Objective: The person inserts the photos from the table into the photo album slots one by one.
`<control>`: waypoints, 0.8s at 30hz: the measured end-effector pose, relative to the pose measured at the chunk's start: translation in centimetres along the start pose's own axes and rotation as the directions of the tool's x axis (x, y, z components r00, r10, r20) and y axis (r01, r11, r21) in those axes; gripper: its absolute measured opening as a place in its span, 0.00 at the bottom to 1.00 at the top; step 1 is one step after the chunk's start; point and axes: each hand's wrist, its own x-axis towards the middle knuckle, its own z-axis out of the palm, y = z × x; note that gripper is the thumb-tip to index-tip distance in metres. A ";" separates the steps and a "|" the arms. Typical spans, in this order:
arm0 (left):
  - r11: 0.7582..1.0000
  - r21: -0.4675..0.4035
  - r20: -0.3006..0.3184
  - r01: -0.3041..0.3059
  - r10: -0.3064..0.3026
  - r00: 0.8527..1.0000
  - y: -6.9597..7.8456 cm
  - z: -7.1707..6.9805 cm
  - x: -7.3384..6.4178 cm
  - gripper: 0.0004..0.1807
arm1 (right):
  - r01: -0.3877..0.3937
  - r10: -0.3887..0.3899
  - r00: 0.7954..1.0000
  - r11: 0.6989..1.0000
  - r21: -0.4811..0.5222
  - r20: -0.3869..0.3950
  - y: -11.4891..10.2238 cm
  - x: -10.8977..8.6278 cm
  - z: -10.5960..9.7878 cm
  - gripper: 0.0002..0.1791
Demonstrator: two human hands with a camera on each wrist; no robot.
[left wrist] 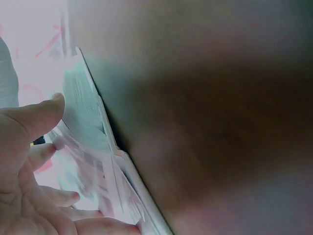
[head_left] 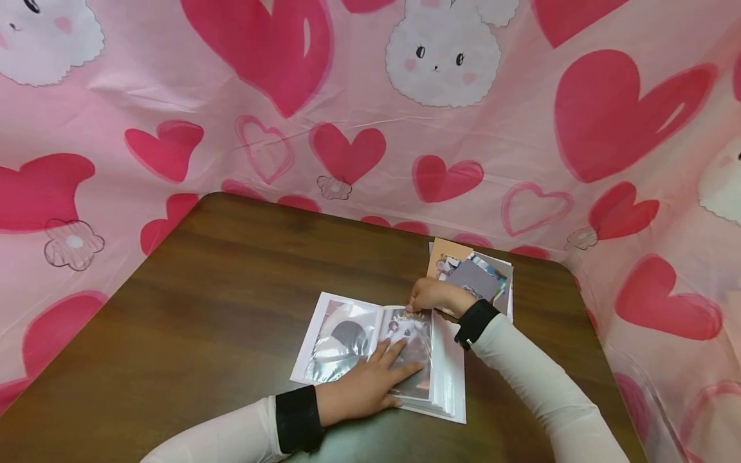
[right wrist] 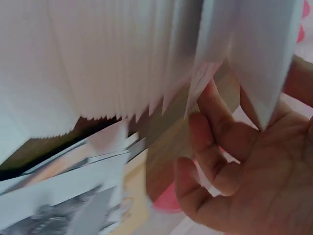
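An open photo album (head_left: 450, 386) with clear sleeves lies on the wooden table. Its left page holds a shiny sleeved picture (head_left: 341, 334); the right page shows a photo (head_left: 413, 379) of a pale, fluffy figure. My left hand (head_left: 370, 386) rests on the right page, fingers straight and spread across the photo and the fold. At the top edge of that page, my right hand (head_left: 434, 294) pinches a page corner (right wrist: 261, 98) between thumb and fingers. In the right wrist view its other fingers (right wrist: 188, 181) hang curled beside the stacked page edges.
Behind the album on the right lies a pile of loose photos and cards (head_left: 477, 280), partly under my right hand and wrist. Brown table (head_left: 231, 302) extends to the left. A pink cloth with hearts (head_left: 347, 151) hangs along the table's back and sides.
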 end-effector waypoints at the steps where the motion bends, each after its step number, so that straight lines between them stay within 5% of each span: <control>1: 1.000 -0.011 0.001 -0.003 0.003 1.000 0.0 0.0 0.1 0.38 | 0.008 -0.009 1.000 1.000 0.017 0.017 0.3 0.0 -0.1 0.13; 4: 0.995 -0.101 -0.008 -0.018 0.018 1.000 -0.3 -0.3 0.4 0.43 | -0.017 0.014 1.000 0.988 0.152 0.023 1.0 -0.4 -0.5 0.16; 6: 0.974 -0.225 -0.025 -0.016 0.011 1.000 -0.8 -0.9 0.4 0.44 | -0.040 0.038 0.999 0.948 0.314 0.012 1.3 -0.7 -0.7 0.22; 8: 0.916 -0.401 -0.038 0.016 -0.034 0.999 -1.6 -1.9 0.1 0.43 | -0.038 0.035 0.999 0.868 0.495 0.016 1.2 -1.0 -0.7 0.31; 12: 0.748 -0.651 -0.060 0.128 -0.219 0.974 -3.0 -4.5 -1.1 0.37 | 0.035 -0.094 0.995 0.714 0.700 0.046 0.4 -1.1 -0.3 0.43; 13: 0.720 -0.677 -0.061 0.156 -0.266 0.962 -3.3 -5.0 -1.4 0.36 | 0.062 -0.138 0.989 0.697 0.715 0.049 0.1 -1.0 0.0 0.44; 15: 0.720 -0.667 -0.083 0.190 -0.326 0.942 -3.9 -5.7 -1.9 0.35 | 0.112 -0.207 0.977 0.683 0.722 0.044 -0.4 -0.8 0.5 0.43; 18: 0.757 -0.614 -0.120 0.223 -0.368 0.922 -4.8 -6.2 -2.4 0.32 | 0.163 -0.262 0.965 0.687 0.708 0.031 -0.9 -0.4 1.3 0.38; 20: 0.784 -0.571 -0.141 0.242 -0.385 0.912 -5.4 -6.1 -2.7 0.32 | 0.185 -0.248 0.969 0.724 0.665 0.001 -0.8 -0.3 1.6 0.34; 24: 0.817 -0.484 -0.152 0.314 -0.432 0.889 -6.5 -5.6 -3.2 0.37 | 0.183 -0.115 0.972 0.920 0.347 -0.206 2.1 -0.6 1.3 0.24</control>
